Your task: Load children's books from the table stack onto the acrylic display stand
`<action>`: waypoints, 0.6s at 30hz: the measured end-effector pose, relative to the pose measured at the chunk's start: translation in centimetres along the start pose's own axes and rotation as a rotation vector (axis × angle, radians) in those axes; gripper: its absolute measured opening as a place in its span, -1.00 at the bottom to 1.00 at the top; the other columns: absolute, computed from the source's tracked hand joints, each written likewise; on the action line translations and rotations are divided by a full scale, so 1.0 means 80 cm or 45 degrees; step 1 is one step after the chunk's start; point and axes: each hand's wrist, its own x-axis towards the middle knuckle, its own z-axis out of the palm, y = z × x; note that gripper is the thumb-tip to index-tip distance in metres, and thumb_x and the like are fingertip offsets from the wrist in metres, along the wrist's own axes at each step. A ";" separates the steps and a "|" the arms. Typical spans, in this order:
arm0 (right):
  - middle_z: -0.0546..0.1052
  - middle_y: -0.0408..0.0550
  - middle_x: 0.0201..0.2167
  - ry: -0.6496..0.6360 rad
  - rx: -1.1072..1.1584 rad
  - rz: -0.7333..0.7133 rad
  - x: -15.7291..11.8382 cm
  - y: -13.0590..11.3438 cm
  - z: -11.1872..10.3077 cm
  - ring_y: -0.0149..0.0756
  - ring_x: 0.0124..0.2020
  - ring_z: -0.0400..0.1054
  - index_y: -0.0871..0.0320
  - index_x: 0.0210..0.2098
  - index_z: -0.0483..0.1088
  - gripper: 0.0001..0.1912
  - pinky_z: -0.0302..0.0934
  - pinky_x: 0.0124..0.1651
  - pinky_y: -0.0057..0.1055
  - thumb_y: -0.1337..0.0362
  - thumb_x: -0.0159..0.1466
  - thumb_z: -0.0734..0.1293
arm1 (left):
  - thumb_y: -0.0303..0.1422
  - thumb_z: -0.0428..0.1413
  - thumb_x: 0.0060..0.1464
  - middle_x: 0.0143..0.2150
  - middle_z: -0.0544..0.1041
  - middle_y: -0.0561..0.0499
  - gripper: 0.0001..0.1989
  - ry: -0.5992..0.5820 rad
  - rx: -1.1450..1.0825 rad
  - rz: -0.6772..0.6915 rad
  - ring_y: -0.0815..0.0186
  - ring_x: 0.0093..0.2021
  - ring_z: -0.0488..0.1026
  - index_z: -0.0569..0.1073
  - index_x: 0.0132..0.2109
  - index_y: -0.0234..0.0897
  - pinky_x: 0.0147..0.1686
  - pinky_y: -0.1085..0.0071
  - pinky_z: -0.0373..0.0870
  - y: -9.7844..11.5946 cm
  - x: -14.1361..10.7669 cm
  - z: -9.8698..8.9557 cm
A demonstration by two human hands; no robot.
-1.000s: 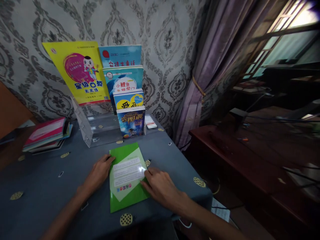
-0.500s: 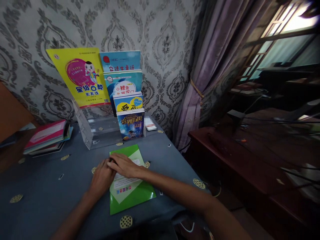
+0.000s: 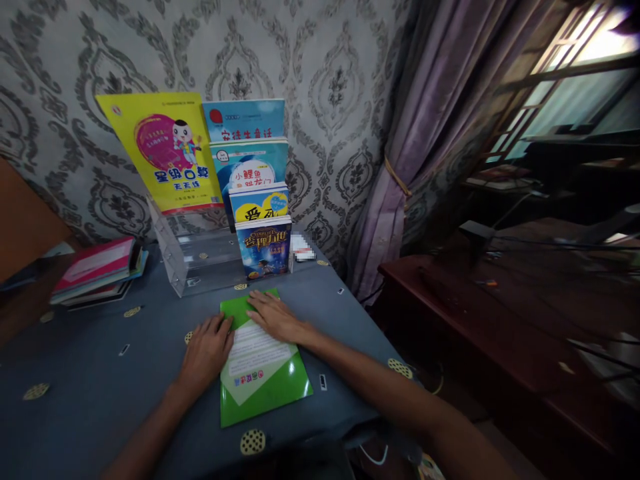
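Observation:
A green book (image 3: 267, 393) lies flat on the patterned blue-grey tablecloth (image 3: 110, 400), with a pale printed panel across its cover. My left hand (image 3: 207, 347) rests at the book's left edge, fingers stretched and partly over the edge. On the upper right part of the cover my right hand (image 3: 273, 317) lies flat with its fingers out. Neither hand grips anything. Beyond the book, a clear stepped display stand (image 3: 175, 260) holds several upright books, among them a yellow workbook (image 3: 165, 157) and a dark blue book (image 3: 265, 247).
A stack of books with a pink one on top (image 3: 97, 267) lies at the left. Beside the stand sits a small white item (image 3: 303, 247), partly blurred. A purple curtain (image 3: 385, 200) hangs at the right, near a dark red wooden desk (image 3: 450, 320).
My hands were together over the book's upper left; now they are apart. The right hand has slid to the upper right of the cover, and the left stays near the left edge.

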 end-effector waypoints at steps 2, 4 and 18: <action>0.24 0.23 0.36 0.021 -0.012 0.043 -0.007 0.015 -0.006 -0.12 0.44 0.01 0.32 0.30 0.27 -0.51 -0.12 0.45 -0.08 0.19 0.49 0.11 | -0.35 -0.11 0.33 0.16 0.51 -0.25 -0.62 0.002 0.004 0.003 -0.01 0.09 0.48 0.49 0.13 -0.31 0.04 0.05 0.43 -0.001 -0.001 0.000; 0.24 0.20 0.37 0.041 0.009 0.053 -0.012 0.026 -0.011 -0.15 0.44 0.01 0.31 0.30 0.27 -0.51 -0.12 0.45 -0.09 0.19 0.50 0.08 | -0.35 -0.12 0.33 0.15 0.51 -0.27 -0.61 0.022 0.009 0.021 -0.02 0.11 0.47 0.49 0.13 -0.32 0.05 0.01 0.41 -0.001 -0.002 0.000; 0.40 0.08 0.27 0.093 0.205 0.075 -0.006 0.044 -0.010 -0.19 0.38 0.15 0.16 0.26 0.33 -0.49 -0.04 0.42 -0.06 0.08 0.51 0.02 | -0.23 -0.14 0.37 0.41 0.24 -0.24 -0.48 -0.160 -0.226 0.288 0.07 0.44 0.11 0.23 0.37 -0.37 0.35 -0.11 0.07 0.022 0.062 0.014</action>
